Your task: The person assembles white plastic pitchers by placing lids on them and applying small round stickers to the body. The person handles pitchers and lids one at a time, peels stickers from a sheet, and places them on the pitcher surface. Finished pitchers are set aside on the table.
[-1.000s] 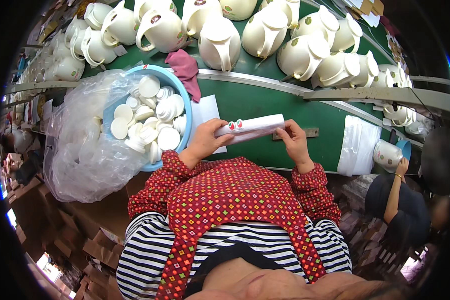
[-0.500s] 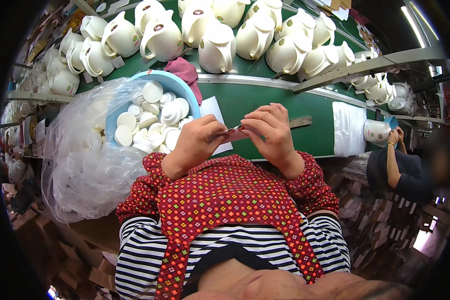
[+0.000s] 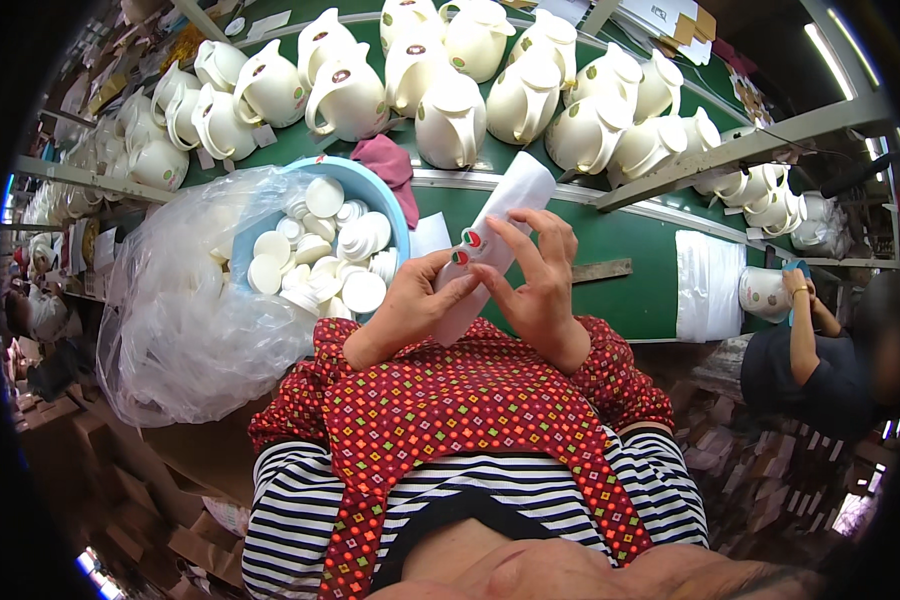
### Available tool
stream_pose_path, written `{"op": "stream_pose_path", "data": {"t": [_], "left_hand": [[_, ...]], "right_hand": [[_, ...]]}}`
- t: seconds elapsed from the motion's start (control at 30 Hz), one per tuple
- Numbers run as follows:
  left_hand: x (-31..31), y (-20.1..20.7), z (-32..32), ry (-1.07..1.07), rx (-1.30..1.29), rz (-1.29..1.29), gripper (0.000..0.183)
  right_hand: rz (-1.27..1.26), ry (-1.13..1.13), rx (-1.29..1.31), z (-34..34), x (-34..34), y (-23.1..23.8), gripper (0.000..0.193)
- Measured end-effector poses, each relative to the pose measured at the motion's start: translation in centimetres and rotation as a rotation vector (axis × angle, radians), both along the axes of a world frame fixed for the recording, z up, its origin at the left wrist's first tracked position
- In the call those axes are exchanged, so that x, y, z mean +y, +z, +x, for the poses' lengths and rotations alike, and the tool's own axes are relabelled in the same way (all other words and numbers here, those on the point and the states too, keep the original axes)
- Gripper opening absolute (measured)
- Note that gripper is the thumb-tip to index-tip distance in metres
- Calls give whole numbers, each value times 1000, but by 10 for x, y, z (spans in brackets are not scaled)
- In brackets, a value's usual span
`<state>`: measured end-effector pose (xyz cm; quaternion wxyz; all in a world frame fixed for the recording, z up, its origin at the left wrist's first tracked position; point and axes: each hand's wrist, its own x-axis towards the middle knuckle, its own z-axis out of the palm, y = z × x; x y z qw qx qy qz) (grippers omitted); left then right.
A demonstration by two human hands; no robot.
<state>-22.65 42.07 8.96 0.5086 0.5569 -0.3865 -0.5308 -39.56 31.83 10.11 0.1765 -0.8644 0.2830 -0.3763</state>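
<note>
Along the green bench's (image 3: 625, 305) near edge, left side: blue basin (image 3: 399, 215) of white lids (image 3: 270, 245). Over that edge's middle: white roll (image 3: 522, 190), pinched in left hand (image 3: 407, 310); right hand (image 3: 540, 290) half-open over it, thumb and forefinger apart, by red-and-green stickers (image 3: 472, 238).

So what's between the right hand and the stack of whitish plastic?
In the head view, a greyish bar lies on the green tabletop between the right hand and that stack.

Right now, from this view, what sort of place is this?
Probably a factory or packing workshop: many matching jugs stand in rows on a green bench, a blue tub holds piled white discs, and a co-worker is nearby.
</note>
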Motion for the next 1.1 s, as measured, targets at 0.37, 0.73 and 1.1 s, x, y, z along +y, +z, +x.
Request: {"op": "stream_pose_path", "data": {"t": [0.37,0.73,1.1], "left_hand": [[-33,-13,-48,86,99,-159,25],[-54,-23,-47,274,-79,-263,29],[-58,-29,-1,145,35,-128,29]], "right_hand": [[427,69,-365,-27,-33,-11,27],[42,-85,-282,-3,-35,-14,25],[248,79,-356,21,-31,0,45]]}}
